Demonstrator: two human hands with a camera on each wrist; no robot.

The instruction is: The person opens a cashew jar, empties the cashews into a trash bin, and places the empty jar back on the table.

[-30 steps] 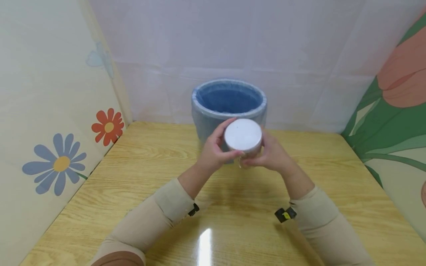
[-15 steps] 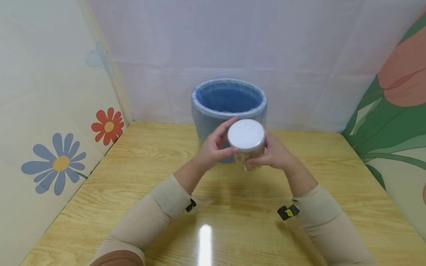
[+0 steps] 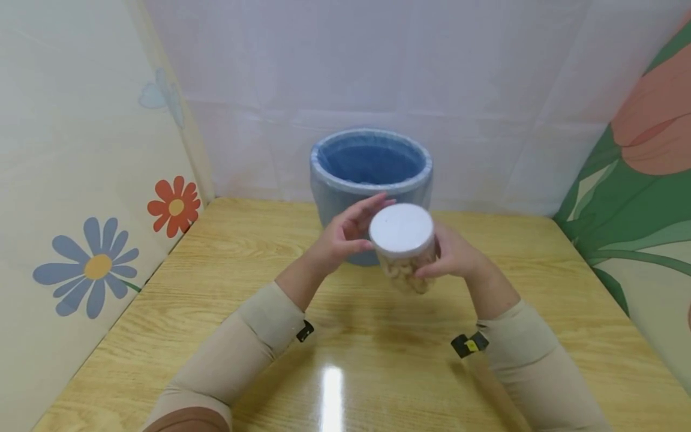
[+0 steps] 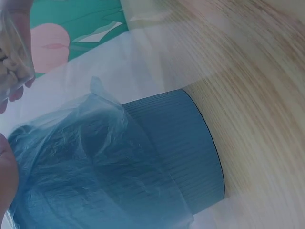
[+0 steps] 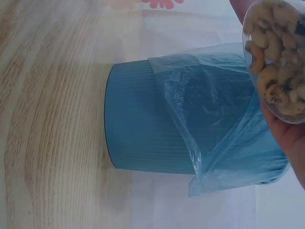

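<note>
A clear jar of mixed nuts (image 3: 406,267) with a white lid (image 3: 402,228) is held upright, slightly tilted, above the table. My right hand (image 3: 459,252) grips it from the right side, thumb across the front. Cashews and darker pieces show through its wall in the right wrist view, where the jar (image 5: 281,62) fills the upper right. My left hand (image 3: 345,237) is close beside the jar's left, fingers spread and loosely extended. In the left wrist view a gap shows between this hand (image 4: 5,174) and the jar (image 4: 13,59).
Behind the hands, a blue ribbed bin (image 3: 324,201) lined with a thin translucent bag (image 5: 217,102) stands on the wood-grain table (image 3: 259,240). A white sheet (image 3: 259,150) hangs at the back, with flower-printed panels (image 3: 97,180) at the sides.
The jar has come down and slightly right, turning more of its side into sight. My left fingers have loosened from it and moved left, while my right hand keeps its grip.
</note>
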